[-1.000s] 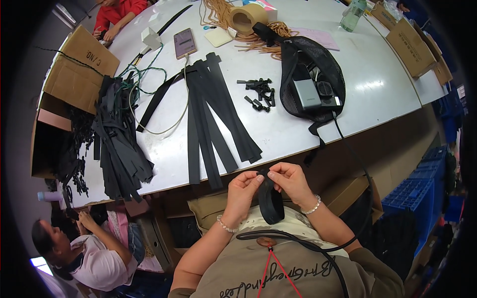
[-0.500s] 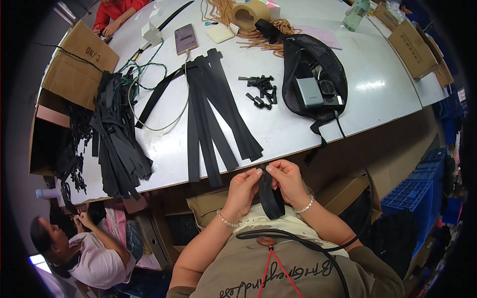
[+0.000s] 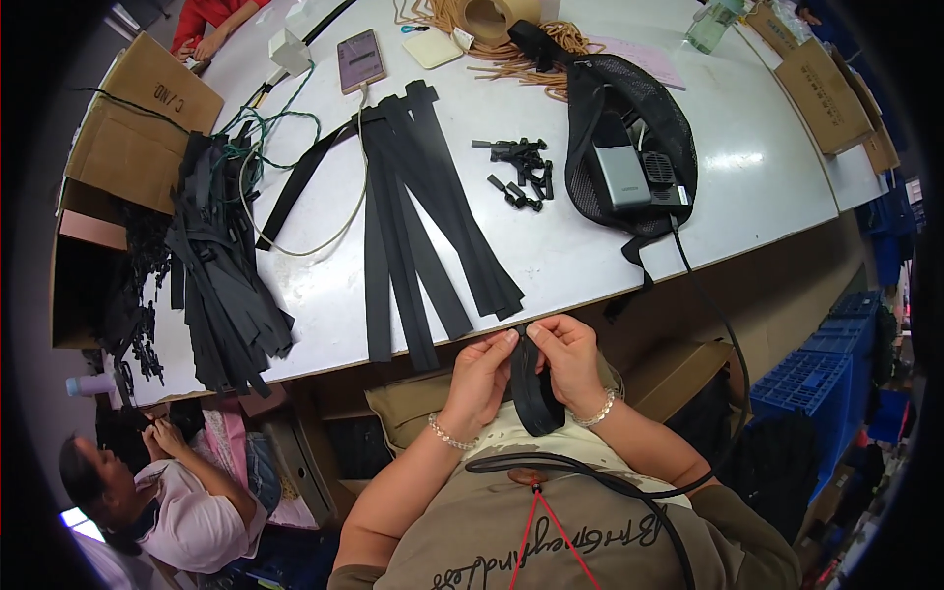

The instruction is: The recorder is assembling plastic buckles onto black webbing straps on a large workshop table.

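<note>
A black zipper (image 3: 536, 401) hangs in a loop in front of my body, just off the near table edge. My left hand (image 3: 482, 382) pinches one upper end of it between thumb and forefinger. Beside it, my right hand (image 3: 571, 366) pinches the other end, the two sets of fingertips almost touching. Whatever small part lies between the fingertips is too hidden to make out. On the table beyond my hands lie long black zipper strips (image 3: 405, 226), fanned toward me, and a small heap of black zipper pulls (image 3: 521, 169).
A thicker bundle of black strips (image 3: 224, 285) lies left, by an open cardboard box (image 3: 138, 123). A black mesh bag (image 3: 629, 128) holds devices; its cable runs to me. A phone (image 3: 361, 61) and tan cords (image 3: 536, 69) lie farther back. Another person (image 3: 187, 492) sits at left.
The view has shifted slightly, so the table things sit a little differently in it. My hands keep the same pinch on the zipper, and its loop has spread slightly.
</note>
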